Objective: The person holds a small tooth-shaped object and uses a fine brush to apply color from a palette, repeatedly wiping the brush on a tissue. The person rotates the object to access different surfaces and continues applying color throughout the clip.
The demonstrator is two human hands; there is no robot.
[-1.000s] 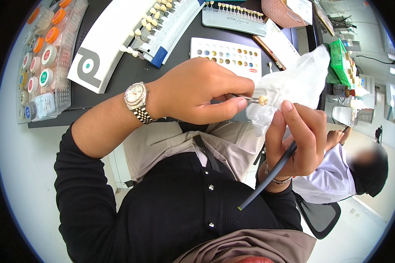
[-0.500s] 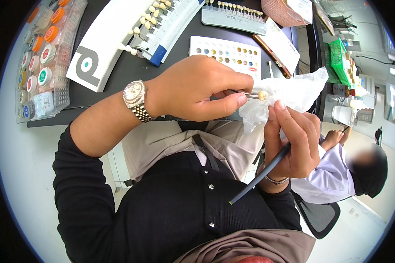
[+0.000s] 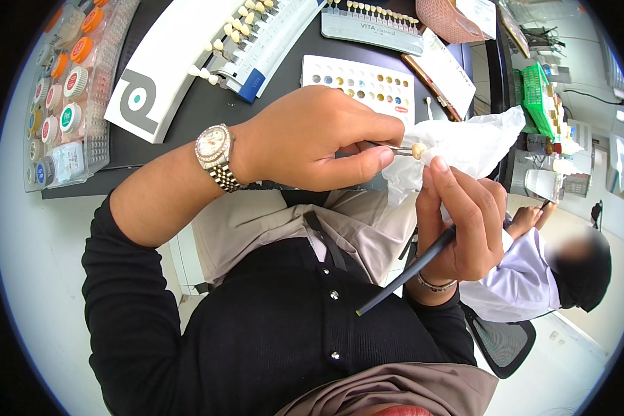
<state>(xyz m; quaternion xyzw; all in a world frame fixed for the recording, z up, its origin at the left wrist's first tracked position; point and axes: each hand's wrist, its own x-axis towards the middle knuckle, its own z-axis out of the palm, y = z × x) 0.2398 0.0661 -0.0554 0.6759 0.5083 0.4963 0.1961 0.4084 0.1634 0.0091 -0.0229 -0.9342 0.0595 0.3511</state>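
Note:
My left hand [image 3: 326, 142], with a wristwatch [image 3: 215, 149] on its wrist, is closed round metal tweezers [image 3: 399, 149]. At their tips sits a small yellowish tooth crown [image 3: 418, 150]. Close beside the crown, the thumb and forefinger of my right hand [image 3: 468, 218] pinch a crumpled white tissue [image 3: 475, 139], which spreads out behind the fingertips. A slim dark grey handle [image 3: 403, 274] also lies in my right hand, slanting down to the left with a yellowish end. Its other end is hidden by the hand, so its kind cannot be told.
On the dark bench [image 3: 187, 132] are a white palette [image 3: 360, 73] of coloured pastes, two tooth shade guides [image 3: 270, 59] [image 3: 371, 33] and a white box [image 3: 145, 83]. A clear rack [image 3: 93, 163] of capped jars stands left. Another person [image 3: 520, 270] sits at right.
Both hands have shifted very slightly, the crown moving a little right. The grey handle's free end has swung slightly up and left. Both grips stay the same.

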